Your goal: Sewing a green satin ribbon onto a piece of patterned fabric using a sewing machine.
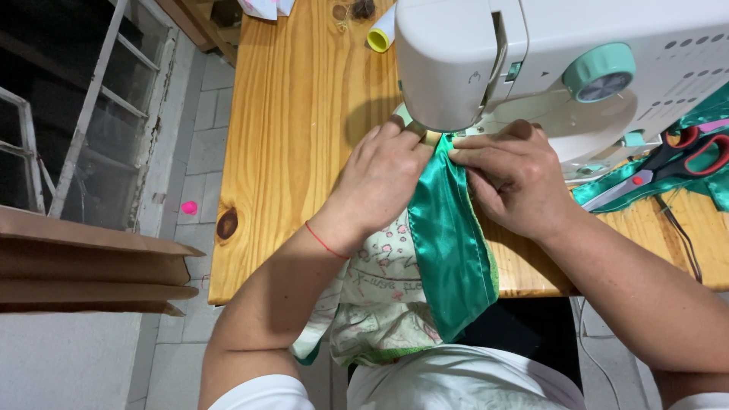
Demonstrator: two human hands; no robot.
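A white sewing machine (531,53) with a mint green dial stands on a wooden table (296,114). A strip of shiny green satin fabric (452,243) runs from under the machine's head down over the table's near edge. Beneath it hangs a pale printed fabric (380,288). My left hand (380,178) presses on the cloth at the left of the green strip, fingertips at the needle area. My right hand (512,175) pinches the strip's right edge just in front of the machine. The needle itself is hidden by the machine head and my fingers.
Red-handled scissors (668,159) lie on more green fabric (706,114) at the right. A yellow-capped spool (380,34) lies at the table's far side. Cardboard sheets (91,266) and a window frame (83,114) stand at the left, above a tiled floor (190,152).
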